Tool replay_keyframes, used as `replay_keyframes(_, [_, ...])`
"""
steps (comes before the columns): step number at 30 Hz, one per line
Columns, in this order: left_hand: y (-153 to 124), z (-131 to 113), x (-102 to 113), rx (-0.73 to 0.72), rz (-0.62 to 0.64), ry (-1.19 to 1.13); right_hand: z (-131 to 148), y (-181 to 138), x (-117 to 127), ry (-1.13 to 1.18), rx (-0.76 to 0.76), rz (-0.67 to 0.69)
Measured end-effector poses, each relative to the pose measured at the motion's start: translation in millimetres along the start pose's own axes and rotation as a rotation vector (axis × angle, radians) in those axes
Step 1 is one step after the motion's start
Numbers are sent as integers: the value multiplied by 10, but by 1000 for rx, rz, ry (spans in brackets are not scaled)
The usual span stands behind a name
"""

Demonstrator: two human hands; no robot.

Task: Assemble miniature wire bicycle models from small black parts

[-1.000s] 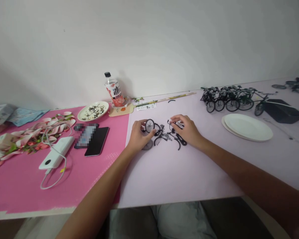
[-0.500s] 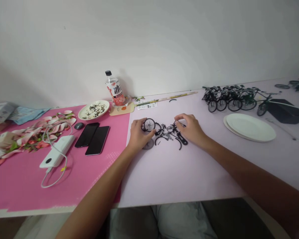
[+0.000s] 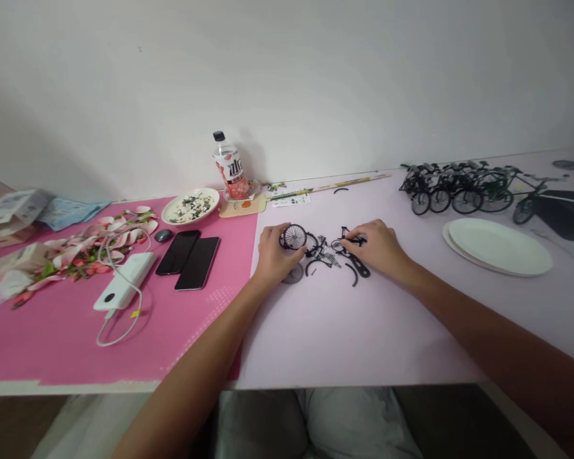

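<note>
**Trainee:** Which components lay nearest the operator?

**Instructor:** A grey wheel [image 3: 293,274] lay on the pale tabletop [image 3: 316,331], just beside the left wrist. A curved strip [image 3: 353,274] lay farther right, next to a black bar [image 3: 362,268]. Small parts [image 3: 332,258] were spread between the two hands, probably so that either could reach them.

**Trainee:** State the left grip.

**Instructor:** The left hand [image 3: 275,258] was clamped on a raised wheel [image 3: 294,236], thumb at the near rim, other fingers partly hidden at the far side. This edge grip presumably left the spokes unobstructed.

**Trainee:** And the right?

**Instructor:** Thumb and forefinger of the right hand [image 3: 380,245] were together on a thin dark part [image 3: 345,231] (its full form was masked by the fingertips). A pinch appeared suited to so slender a piece.

**Trainee:** What stood beyond?

**Instructor:** Two white plates [image 3: 504,248] overlapped to the right, apparently stacked to save surface. Behind them, model bikes [image 3: 459,182] stood closely packed near the wall [image 3: 316,83], an arrangement that likely kept them out of the work zone. At the left rear, a bottle [image 3: 233,175] stood upright beside a bowl [image 3: 164,214], presumably set back against spills.
</note>
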State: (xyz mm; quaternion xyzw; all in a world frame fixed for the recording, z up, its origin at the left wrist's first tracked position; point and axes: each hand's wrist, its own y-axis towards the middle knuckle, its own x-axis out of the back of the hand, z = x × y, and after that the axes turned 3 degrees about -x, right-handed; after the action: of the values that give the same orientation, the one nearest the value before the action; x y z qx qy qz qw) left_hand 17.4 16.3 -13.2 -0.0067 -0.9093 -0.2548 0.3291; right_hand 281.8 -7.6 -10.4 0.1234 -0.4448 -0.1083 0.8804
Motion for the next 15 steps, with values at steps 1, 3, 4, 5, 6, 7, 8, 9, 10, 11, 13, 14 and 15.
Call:
replay_keyframes(1, [-2,0,-2,1,-3,2,3,0,6,24,-4,-13])
replay_keyframes(3, [-5,1,-8,6,-9,11,17,-4,20,72,-15,-44])
replay_keyframes(4, [-7,3,-11,9,-11,15,27,-9,27,98,-18,-62])
replay_keyframes(5, [-8,4,-13,12,-9,18,38,-14,33,127,-15,-79])
replay_keyframes(6, [-9,5,-13,14,-5,19,49,-21,39,157,-5,-94])
replay_keyframes(7, [-10,5,-13,16,1,20,61,-27,43,186,9,-110])
replay_keyframes(8, [-10,6,-10,17,7,18,72,-33,46,210,23,-124])
replay_keyframes(9, [-10,5,-7,16,15,17,83,-38,48,231,32,-138])
replay_keyframes(10, [-10,5,-3,15,19,16,93,-42,50,249,35,-151])
replay_keyframes(11, [-9,4,1,13,23,15,102,-44,51,263,33,-164])
replay_keyframes(13, [-8,3,9,12,30,15,116,-45,54,286,21,-191])
replay_keyframes(14, [-8,2,11,13,35,16,120,-44,55,298,17,-205])
replay_keyframes(15, [-7,1,12,14,41,20,122,-43,55,307,16,-219])
